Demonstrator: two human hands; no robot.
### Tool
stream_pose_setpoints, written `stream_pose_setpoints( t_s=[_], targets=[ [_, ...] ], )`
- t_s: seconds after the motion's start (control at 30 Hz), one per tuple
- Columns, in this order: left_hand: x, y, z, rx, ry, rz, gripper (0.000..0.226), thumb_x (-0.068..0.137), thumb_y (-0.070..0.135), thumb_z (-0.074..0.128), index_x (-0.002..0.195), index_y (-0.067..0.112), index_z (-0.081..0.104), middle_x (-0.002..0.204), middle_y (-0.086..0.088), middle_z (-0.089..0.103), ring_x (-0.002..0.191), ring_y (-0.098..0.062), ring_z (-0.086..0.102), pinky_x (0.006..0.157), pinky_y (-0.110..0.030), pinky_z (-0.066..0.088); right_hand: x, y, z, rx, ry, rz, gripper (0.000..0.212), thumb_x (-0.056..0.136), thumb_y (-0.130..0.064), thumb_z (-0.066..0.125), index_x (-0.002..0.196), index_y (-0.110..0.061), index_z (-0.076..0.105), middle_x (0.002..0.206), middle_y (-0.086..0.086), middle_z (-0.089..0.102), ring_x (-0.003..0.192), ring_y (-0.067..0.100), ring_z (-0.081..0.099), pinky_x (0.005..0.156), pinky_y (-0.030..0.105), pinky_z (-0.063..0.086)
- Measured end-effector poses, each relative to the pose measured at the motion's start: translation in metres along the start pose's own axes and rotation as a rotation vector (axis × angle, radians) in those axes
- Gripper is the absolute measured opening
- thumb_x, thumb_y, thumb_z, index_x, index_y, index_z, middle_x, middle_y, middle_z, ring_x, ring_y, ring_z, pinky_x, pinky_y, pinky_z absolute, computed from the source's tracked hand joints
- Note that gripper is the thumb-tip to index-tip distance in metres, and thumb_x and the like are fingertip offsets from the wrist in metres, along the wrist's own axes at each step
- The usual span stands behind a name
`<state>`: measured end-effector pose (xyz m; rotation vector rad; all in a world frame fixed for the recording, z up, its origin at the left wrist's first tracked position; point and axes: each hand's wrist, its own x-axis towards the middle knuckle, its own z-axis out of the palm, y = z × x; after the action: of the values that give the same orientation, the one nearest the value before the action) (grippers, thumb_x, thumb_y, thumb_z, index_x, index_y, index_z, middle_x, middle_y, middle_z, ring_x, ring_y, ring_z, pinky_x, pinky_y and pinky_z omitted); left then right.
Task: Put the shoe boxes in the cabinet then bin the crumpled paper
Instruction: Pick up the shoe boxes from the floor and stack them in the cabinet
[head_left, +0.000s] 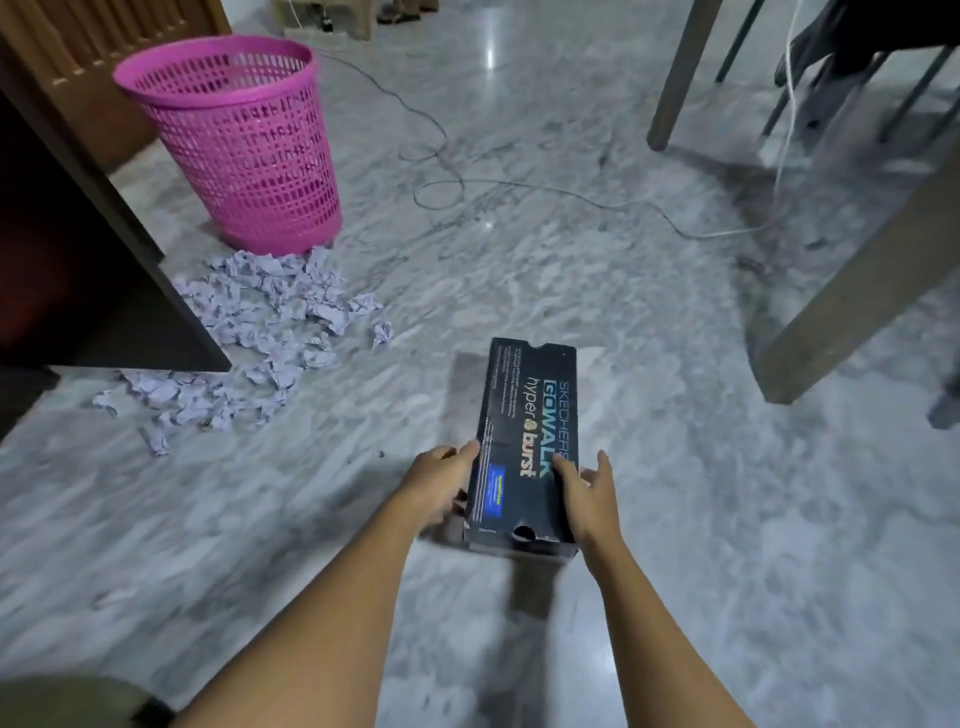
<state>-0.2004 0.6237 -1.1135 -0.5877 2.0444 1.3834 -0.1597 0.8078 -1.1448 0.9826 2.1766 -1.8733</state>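
L hand (441, 483) & R hand (589, 493) hold a black shoe box (524, 441) by its near end over a marble floor (675, 467); crumpled paper (270, 332) lies heaped by a pink mesh bin (244, 150) & dark cabinet (78, 249), at left.

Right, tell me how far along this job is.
Nothing looks finished. In hand: left hand and right hand hold a black shoe box, outside the cabinet. Still to do: crumpled paper lies scattered on the floor beside the pink bin.
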Motion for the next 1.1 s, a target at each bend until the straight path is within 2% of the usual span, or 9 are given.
stream_pose_setpoints(
  t_s=[0.1, 0.17, 0.27, 0.37, 0.63, 0.73, 0.83, 0.97, 1.1],
  targets=[
    [0.000, -0.007, -0.002, 0.116, -0.016, -0.050, 0.043, 0.082, 0.077, 0.041, 0.080, 0.037, 0.057, 0.075, 0.000, 0.069, 0.059, -0.016, 0.066, 0.059, -0.027, 0.049, 0.002, 0.007, -0.006, 0.116, -0.115, 0.050, 0.042, 0.093, -0.047, 0.059, 0.128, -0.025, 0.062, 0.120, -0.001, 0.068, 0.102, 0.014, 0.067, 0.085, 0.031, 0.052],
    [0.002, -0.010, -0.001, 0.114, -0.058, -0.045, 0.045, 0.084, 0.073, 0.042, 0.088, 0.033, 0.063, 0.069, 0.004, 0.072, 0.054, -0.014, 0.067, 0.066, -0.032, 0.056, -0.001, 0.005, -0.002, 0.152, -0.186, 0.031, 0.022, 0.092, -0.045, 0.060, 0.102, -0.031, 0.074, 0.105, -0.005, 0.075, 0.088, 0.008, 0.072, 0.072, 0.024, 0.053],
    [0.003, -0.014, -0.008, 0.062, -0.074, -0.047, 0.046, 0.086, 0.066, 0.048, 0.103, 0.024, 0.060, 0.089, -0.001, 0.074, 0.078, -0.020, 0.070, 0.080, -0.043, 0.058, -0.008, 0.006, 0.004, 0.253, -0.300, 0.039, 0.037, 0.084, -0.047, 0.067, 0.115, -0.026, 0.066, 0.106, -0.003, 0.075, 0.095, 0.015, 0.073, 0.078, 0.033, 0.056],
    [-0.002, -0.018, -0.020, -0.065, -0.113, -0.059, 0.047, 0.085, 0.063, 0.053, 0.111, 0.023, 0.053, 0.100, -0.005, 0.073, 0.087, -0.025, 0.073, 0.074, -0.051, 0.060, -0.010, 0.003, 0.008, 0.314, -0.466, -0.015, 0.057, 0.081, -0.048, 0.069, 0.134, -0.031, 0.055, 0.123, -0.002, 0.070, 0.112, 0.020, 0.067, 0.097, 0.042, 0.051],
    [-0.035, -0.022, -0.063, -0.067, 0.031, 0.098, 0.064, 0.065, 0.086, 0.047, 0.099, 0.032, 0.045, 0.103, 0.003, 0.070, 0.101, -0.021, 0.066, 0.093, -0.052, 0.050, -0.022, -0.033, 0.028, 0.270, -0.806, -0.157, 0.050, 0.095, -0.031, 0.057, 0.143, -0.040, 0.045, 0.141, 0.000, 0.058, 0.128, 0.027, 0.055, 0.112, 0.052, 0.036],
    [-0.059, -0.030, -0.091, -0.105, 0.142, 0.132, 0.071, 0.060, 0.089, 0.046, 0.099, 0.030, 0.045, 0.105, 0.004, 0.070, 0.099, -0.018, 0.066, 0.094, -0.049, 0.051, -0.028, -0.059, 0.046, 0.234, -0.944, -0.186, 0.051, 0.094, -0.026, 0.056, 0.143, -0.039, 0.046, 0.142, 0.001, 0.056, 0.129, 0.027, 0.055, 0.111, 0.049, 0.035],
    [-0.089, -0.028, -0.130, -0.145, 0.194, 0.101, 0.080, 0.057, 0.090, 0.047, 0.110, 0.030, 0.036, 0.124, 0.004, 0.061, 0.114, -0.021, 0.059, 0.100, -0.053, 0.046, -0.044, -0.090, 0.077, 0.219, -1.051, -0.201, 0.055, 0.090, -0.025, 0.060, 0.143, -0.034, 0.048, 0.142, 0.002, 0.057, 0.131, 0.028, 0.053, 0.112, 0.047, 0.036],
    [-0.140, -0.021, -0.179, -0.262, 0.183, 0.062, 0.078, 0.049, 0.087, 0.059, 0.102, 0.045, 0.021, 0.137, 0.007, 0.053, 0.122, -0.026, 0.057, 0.099, -0.053, 0.048, -0.076, -0.133, 0.120, 0.217, -1.191, -0.217, 0.057, 0.083, -0.026, 0.064, 0.139, -0.029, 0.054, 0.137, 0.008, 0.060, 0.125, 0.031, 0.057, 0.102, 0.041, 0.046],
    [-0.193, -0.016, -0.224, -0.259, 0.401, 0.195, 0.136, 0.040, 0.093, 0.063, 0.147, 0.028, 0.009, 0.147, 0.011, 0.043, 0.128, -0.017, 0.051, 0.099, -0.044, 0.050, -0.119, -0.188, 0.160, 0.175, -1.302, -0.301, 0.046, 0.082, -0.033, 0.068, 0.127, -0.035, 0.064, 0.125, 0.005, 0.069, 0.111, 0.027, 0.067, 0.082, 0.032, 0.057]
  ],
)
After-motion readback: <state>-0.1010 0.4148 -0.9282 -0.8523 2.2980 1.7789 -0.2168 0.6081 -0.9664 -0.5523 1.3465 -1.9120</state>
